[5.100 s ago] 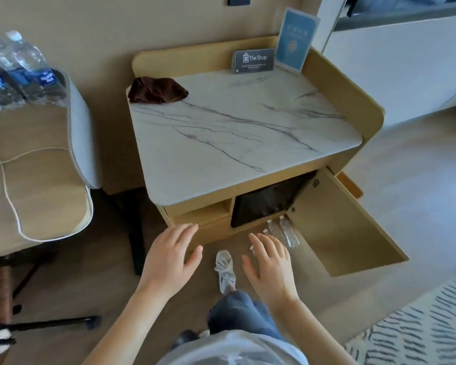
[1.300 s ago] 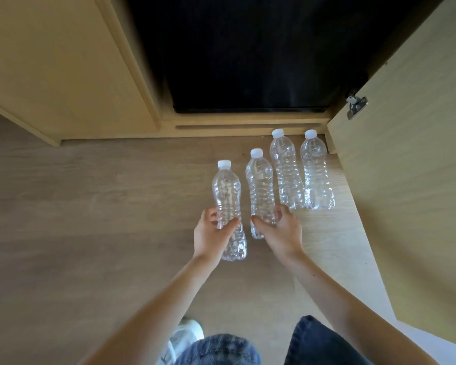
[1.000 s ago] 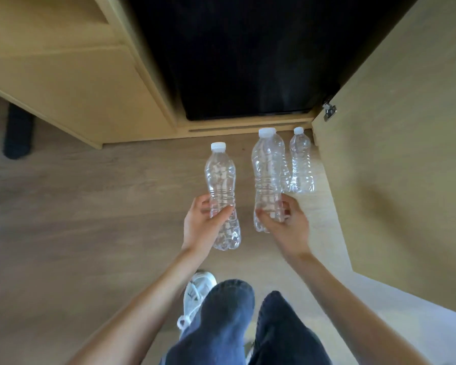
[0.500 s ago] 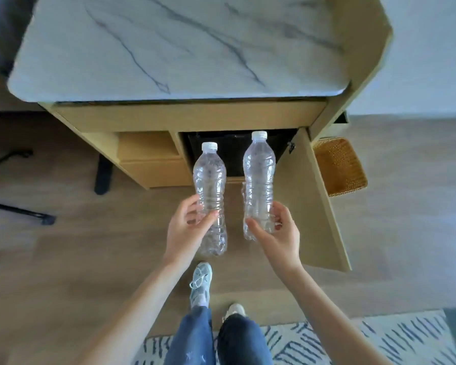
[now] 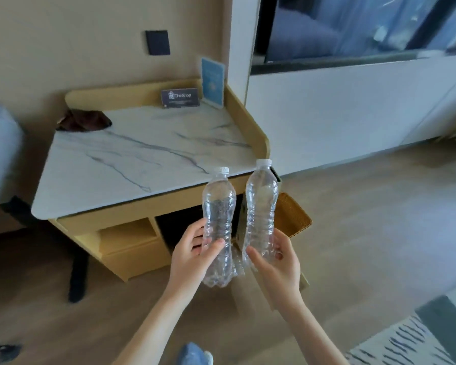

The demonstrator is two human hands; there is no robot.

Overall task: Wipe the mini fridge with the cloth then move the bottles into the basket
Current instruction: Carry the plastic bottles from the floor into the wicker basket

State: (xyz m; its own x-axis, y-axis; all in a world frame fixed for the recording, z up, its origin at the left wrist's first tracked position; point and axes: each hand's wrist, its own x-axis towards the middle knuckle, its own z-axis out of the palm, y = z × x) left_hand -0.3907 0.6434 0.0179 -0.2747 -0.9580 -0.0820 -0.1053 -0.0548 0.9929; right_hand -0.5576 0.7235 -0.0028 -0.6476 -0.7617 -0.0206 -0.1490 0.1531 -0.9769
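Observation:
I hold two clear plastic bottles with white caps upright in front of the cabinet. My left hand [image 5: 192, 255] grips the lower part of the left bottle [image 5: 217, 219]. My right hand [image 5: 277, 262] grips the lower part of the right bottle [image 5: 261, 204]. Behind the bottles the dark mini fridge [image 5: 177, 225] sits inside the wooden cabinet, mostly hidden. A woven basket [image 5: 294, 218] stands on the floor to the right of the cabinet, partly behind the right bottle. The dark brown cloth [image 5: 83, 119] lies crumpled on the marble top [image 5: 132, 159] at its back left corner.
The open cabinet door [image 5: 304, 281] juts out behind my right hand. Two small signs [image 5: 181, 97] stand at the back of the marble top. A chair [image 5: 0, 154] is at the left edge, a patterned rug [image 5: 406, 341] at lower right, a white low wall [image 5: 340, 106] behind.
I have lifted the two bottles off the floor and stood up. The view has swung up and right, and the bottles have risen with my hands in front of the cabinet.

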